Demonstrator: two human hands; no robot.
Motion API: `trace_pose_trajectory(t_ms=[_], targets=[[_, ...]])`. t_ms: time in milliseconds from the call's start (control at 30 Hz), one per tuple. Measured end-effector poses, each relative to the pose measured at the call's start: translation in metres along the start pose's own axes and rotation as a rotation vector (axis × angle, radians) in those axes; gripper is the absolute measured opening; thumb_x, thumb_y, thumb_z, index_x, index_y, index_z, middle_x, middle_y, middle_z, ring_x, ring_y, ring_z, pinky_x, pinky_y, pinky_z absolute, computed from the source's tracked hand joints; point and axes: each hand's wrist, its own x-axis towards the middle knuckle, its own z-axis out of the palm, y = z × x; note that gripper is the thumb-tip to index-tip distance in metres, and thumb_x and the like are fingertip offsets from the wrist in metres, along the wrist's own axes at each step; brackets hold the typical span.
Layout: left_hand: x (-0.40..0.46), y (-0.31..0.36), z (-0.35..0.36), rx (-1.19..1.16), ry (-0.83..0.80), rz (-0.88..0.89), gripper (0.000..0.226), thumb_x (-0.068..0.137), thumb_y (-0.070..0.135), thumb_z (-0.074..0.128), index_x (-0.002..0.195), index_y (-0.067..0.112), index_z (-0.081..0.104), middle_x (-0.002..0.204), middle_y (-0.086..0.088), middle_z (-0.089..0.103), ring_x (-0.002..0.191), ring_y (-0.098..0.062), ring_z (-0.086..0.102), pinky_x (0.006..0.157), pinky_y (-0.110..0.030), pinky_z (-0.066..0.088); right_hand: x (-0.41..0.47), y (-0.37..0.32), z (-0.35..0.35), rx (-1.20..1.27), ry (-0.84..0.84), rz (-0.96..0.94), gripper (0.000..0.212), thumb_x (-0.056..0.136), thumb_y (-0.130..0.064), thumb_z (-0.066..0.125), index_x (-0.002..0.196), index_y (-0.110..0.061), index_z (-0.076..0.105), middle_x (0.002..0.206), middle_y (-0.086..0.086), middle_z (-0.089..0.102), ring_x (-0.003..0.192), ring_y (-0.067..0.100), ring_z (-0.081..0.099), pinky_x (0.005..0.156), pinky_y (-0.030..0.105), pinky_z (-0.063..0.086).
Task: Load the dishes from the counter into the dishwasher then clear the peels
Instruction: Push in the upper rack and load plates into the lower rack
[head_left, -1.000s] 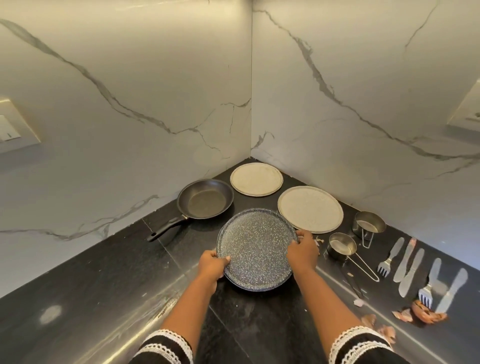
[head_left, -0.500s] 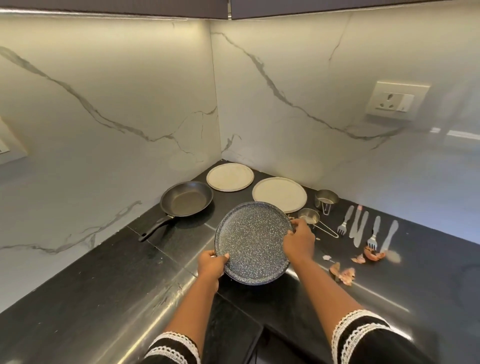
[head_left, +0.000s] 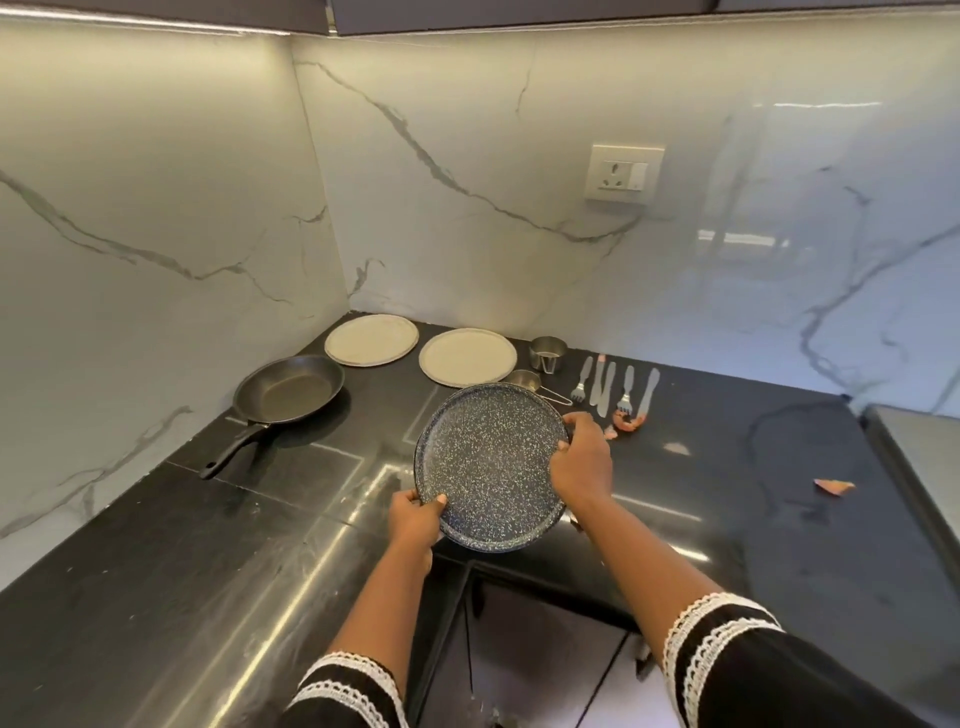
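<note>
- Since the earlier frame: the round dark blue speckled plate (head_left: 491, 465) has come up off the black stone table (head_left: 156, 545) and toward the near edge; it was low over the surface by the beige plates, now it sits lifted and tilted, face toward the camera.
- Left hand (head_left: 413, 525): grip pinched on the plate's near-left rim, thumb on top of the lip, fingers hidden beneath.
- Right hand (head_left: 584, 460): grip closed over the right rim, fingers curled round the edge, palm outside it.
- Plate position: held between both hands, clear of the table, over the near inner corner where the table steps back. Far rim overlaps the small steel measuring cup with wire handle (head_left: 524, 382) in view; contact cannot be told.
- Key relation: the plate is round, so no long axis; it lies directly between the two grips, each equally close. A dark opening (head_left: 540, 639) shows below and near, under the table edge. Judged: the dishwasher is down that way, so the move is down and toward the body.
- Left on the table: black non-stick frying pan (head_left: 288, 389) far left, two round beige plates (head_left: 371, 340) and (head_left: 467, 357), steel cup (head_left: 548, 352), forks and knives in a row (head_left: 615, 387), pinkish peels (head_left: 628, 423) just beside the cutlery, another peel (head_left: 834, 487) well to the right.
- Progress, judged: first dish in hand, nothing loaded yet.
</note>
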Motion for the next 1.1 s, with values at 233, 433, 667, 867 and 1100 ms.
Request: trace_pose_trajectory(t_ms=[233, 433, 667, 867, 1100], targets=[[-0.044, -0.031, 0.035, 0.094, -0.085, 0.067, 0.029, 0.088, 0.005, 0.067, 0.105, 0.015, 0.045, 0.109, -0.011, 0.06, 0.1, -0.03, 0.062, 0.085, -0.05, 0.055, -0.044, 0.042, -0.058, -0.027, 0.103, 0.075, 0.047, 0.086, 0.009, 0.046, 0.127, -0.013, 0.052, 0.123, 0.005, 0.053, 0.098, 0.015, 0.047, 0.085, 0.032, 0.043], [-0.083, -0.051, 0.07, 0.124, -0.211, 0.059, 0.026, 0.089, 0.006, 0.065, 0.105, 0.013, 0.046, 0.11, -0.012, 0.061, 0.101, -0.031, 0.061, 0.086, -0.051, 0.055, -0.077, 0.073, -0.11, -0.056, 0.2, 0.125, 0.04, 0.087, 0.008, 0.045, 0.121, -0.01, 0.054, 0.115, 0.006, 0.053, 0.092, 0.017, 0.048, 0.078, 0.03, 0.039], [-0.125, -0.056, 0.109, 0.143, -0.332, 0.074, 0.03, 0.088, 0.006, 0.067, 0.108, 0.013, 0.046, 0.112, -0.012, 0.06, 0.102, -0.03, 0.061, 0.08, -0.044, 0.056, -0.096, 0.098, -0.162, -0.08, 0.31, 0.174, 0.037, 0.088, 0.006, 0.046, 0.121, -0.009, 0.053, 0.116, 0.01, 0.054, 0.092, 0.019, 0.048, 0.079, 0.032, 0.04], [-0.154, -0.069, 0.132, 0.144, -0.48, -0.035, 0.032, 0.089, 0.001, 0.064, 0.112, 0.01, 0.044, 0.116, -0.014, 0.056, 0.1, -0.027, 0.057, 0.06, -0.032, 0.049, -0.112, 0.123, -0.193, -0.093, 0.376, 0.236, 0.039, 0.084, 0.008, 0.048, 0.12, -0.008, 0.053, 0.114, 0.011, 0.058, 0.097, 0.025, 0.055, 0.084, 0.041, 0.048], [-0.179, -0.091, 0.167, 0.179, -0.582, -0.045, 0.031, 0.089, 0.0, 0.064, 0.116, 0.003, 0.048, 0.119, -0.015, 0.06, 0.099, -0.026, 0.059, 0.061, -0.031, 0.051, -0.127, 0.154, -0.23, -0.089, 0.425, 0.305, 0.037, 0.083, 0.007, 0.047, 0.115, -0.01, 0.053, 0.111, 0.011, 0.059, 0.096, 0.027, 0.057, 0.078, 0.037, 0.046]])
